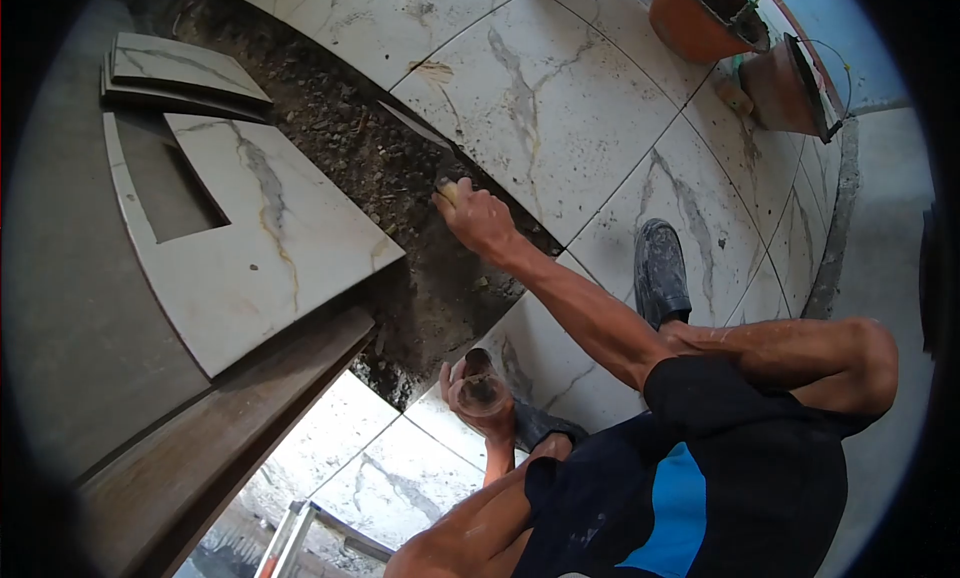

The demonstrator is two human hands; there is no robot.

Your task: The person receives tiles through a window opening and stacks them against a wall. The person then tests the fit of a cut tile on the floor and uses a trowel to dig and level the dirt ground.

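My right hand [475, 218] is closed round the handle of a trowel [418, 127], whose thin blade lies over the dark soil strip [340, 138] along the edge of the laid floor tiles. Lower down, my left hand [462, 390] holds a round, cup-like container [482, 394] beside my shoe, near the lower end of the strip. What the container holds is hard to make out. To the left lies a marbled tile [270, 218] with a rectangular cut-out, and smaller tile pieces [185, 66] are stacked above it.
Two orange-brown buckets [700, 20] [785, 90] stand at the upper right by the wall. A wooden board [230, 428] runs across the lower left. A metal-framed object [287, 540] is at the bottom. My shoes [661, 268] rest on the marbled tiles.
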